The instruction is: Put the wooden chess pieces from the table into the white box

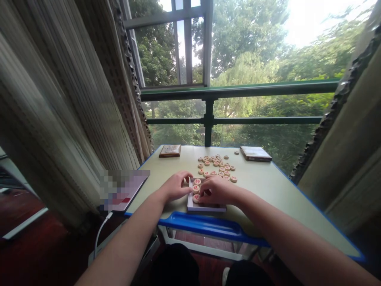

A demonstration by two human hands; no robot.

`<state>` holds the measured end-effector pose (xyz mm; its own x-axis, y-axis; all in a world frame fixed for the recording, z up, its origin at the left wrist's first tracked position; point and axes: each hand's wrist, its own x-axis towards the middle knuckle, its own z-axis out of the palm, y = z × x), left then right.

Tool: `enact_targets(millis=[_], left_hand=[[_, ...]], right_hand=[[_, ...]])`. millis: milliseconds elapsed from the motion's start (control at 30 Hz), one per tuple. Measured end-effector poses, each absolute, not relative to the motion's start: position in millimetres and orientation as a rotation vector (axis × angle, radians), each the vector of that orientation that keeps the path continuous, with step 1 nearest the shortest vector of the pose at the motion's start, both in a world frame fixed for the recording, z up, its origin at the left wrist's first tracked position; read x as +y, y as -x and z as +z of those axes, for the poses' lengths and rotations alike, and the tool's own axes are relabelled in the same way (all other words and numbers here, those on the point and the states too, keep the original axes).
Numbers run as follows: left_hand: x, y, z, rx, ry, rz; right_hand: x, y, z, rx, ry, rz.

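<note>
Near the front of the box [206, 208], the right hand [218, 188], fingers curled narrow, touches the closest piece [196, 198]; whether it grips, I cannot tell. That piece starts a row running away along the box's left wall, where the left hand [175, 186] sits half open. Beyond the box, loose pieces [207, 163] dot the desk [276, 190].
</note>
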<state>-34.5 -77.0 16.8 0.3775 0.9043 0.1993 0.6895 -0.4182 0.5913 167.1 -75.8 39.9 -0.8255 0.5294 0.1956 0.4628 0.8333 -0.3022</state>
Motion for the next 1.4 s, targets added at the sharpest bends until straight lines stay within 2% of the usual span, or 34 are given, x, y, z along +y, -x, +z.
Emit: enact_targets(millis=[367, 633, 1400], left_hand=[[-74, 37, 13, 1.356, -2.213, 0.730], [-76, 33, 14, 1.400, -2.150, 0.754], [-69, 29, 9, 1.514, -2.130, 0.814]], right_hand=[[-73, -168, 37, -2.725, 0.706, 0.374], [-71, -169, 40, -2.636, 0.910, 0.197], [-61, -171, 29, -2.591, 1.049, 0.023]])
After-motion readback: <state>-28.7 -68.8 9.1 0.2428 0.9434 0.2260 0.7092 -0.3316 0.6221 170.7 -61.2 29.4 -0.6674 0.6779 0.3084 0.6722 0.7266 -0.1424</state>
